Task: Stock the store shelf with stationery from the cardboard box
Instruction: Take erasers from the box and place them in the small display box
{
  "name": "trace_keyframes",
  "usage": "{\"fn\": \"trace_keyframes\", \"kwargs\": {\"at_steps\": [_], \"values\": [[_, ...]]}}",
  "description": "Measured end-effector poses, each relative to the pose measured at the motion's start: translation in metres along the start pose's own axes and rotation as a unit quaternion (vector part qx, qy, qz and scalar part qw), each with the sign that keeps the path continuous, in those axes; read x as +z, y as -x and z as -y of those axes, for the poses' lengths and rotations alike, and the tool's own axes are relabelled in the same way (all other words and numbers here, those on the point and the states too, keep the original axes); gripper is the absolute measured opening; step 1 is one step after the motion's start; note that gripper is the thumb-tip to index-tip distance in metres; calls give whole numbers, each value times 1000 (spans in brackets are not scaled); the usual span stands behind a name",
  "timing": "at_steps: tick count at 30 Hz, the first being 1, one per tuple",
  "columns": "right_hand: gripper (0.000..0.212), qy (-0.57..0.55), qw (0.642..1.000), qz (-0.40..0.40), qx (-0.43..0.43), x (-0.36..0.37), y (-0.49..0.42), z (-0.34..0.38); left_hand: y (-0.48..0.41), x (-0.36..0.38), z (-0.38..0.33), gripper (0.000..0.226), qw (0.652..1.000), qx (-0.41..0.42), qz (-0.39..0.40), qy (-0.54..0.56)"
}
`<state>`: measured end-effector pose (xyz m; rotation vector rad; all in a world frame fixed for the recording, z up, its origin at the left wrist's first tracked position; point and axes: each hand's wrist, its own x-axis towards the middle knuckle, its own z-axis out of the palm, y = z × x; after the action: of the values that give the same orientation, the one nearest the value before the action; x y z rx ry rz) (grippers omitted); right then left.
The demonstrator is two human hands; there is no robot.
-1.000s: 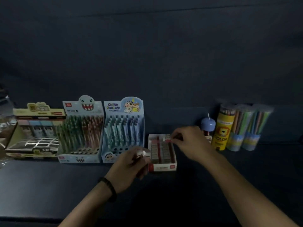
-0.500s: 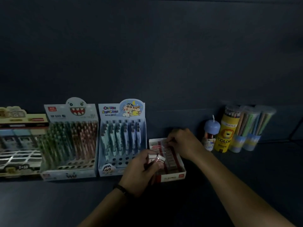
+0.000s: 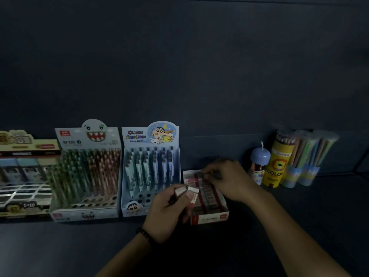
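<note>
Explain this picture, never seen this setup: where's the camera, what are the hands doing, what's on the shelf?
No machine here: one camera on a person's head looks forward and down, so both arms are the wearer's own. The left grip holds two small white-and-red blocks, probably erasers. The right grip pinches a single block at the back of the small red-and-white box, which holds rows of similar blocks and stands on the dark shelf. Left of it stand the Crayon Shinchan pen display, the monster-face pen display and a blurred third display box. Right of it: a blue-capped bottle, a yellow lion tube and clear pencil tubs.
</note>
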<state>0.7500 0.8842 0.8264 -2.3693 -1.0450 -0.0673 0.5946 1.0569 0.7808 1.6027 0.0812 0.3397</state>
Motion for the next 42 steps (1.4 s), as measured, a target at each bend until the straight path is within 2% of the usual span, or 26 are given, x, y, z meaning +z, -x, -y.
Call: {"fn": "trace_keyframes", "kwargs": {"at_steps": [3, 6, 11, 17, 20, 22, 25, 27, 28, 30, 32, 34, 36, 42], "values": [[16, -169, 982, -89, -1, -3, 32, 28, 3, 3, 0, 28, 994, -17, -18, 109], [21, -244, 963, -117, 2, 3, 60, 52, 5, 7, -3, 29, 984, -19, -18, 176], [38, -220, 967, -127, -23, 20, 74, 71, 4, 5, 0, 31, 985, -33, -44, 161], [30, -147, 966, -202, -60, 31, 66, 60, 7, 3, -6, 28, 995, 42, -58, 69], [29, -120, 972, -190, -62, 24, 61, 54, 7, 3, -6, 17, 995, 77, -53, 26], [21, -107, 976, -185, -38, 16, 53, 47, 6, 2, -1, 13, 996, 71, -60, -9], [10, -72, 987, -147, 5, 2, 35, 32, 5, -2, 7, 32, 990, 64, -81, -94], [5, -45, 993, -112, 13, 0, 21, 23, 6, -6, 10, 35, 987, 74, -69, -128], [4, -36, 995, -94, 14, 0, 13, 20, 6, -6, 11, 31, 991, 72, -46, -106], [5, -18, 998, -60, 16, 6, -1, 15, 9, 0, 7, 20, 999, 51, -12, 4], [7, 7, 999, -39, 9, 16, -11, 10, 10, 3, 3, 17, 998, 55, -21, 38], [13, 19, 1000, -17, -2, 27, -16, 7, 10, 1, -1, 7, 997, 62, -23, 25], [15, 23, 1000, -4, -8, 37, -19, 4, 9, -2, -4, 19, 996, 86, -10, -1], [10, 36, 999, -11, -11, 51, -23, -4, 6, -3, -4, 7, 989, 136, -35, -36]]}}
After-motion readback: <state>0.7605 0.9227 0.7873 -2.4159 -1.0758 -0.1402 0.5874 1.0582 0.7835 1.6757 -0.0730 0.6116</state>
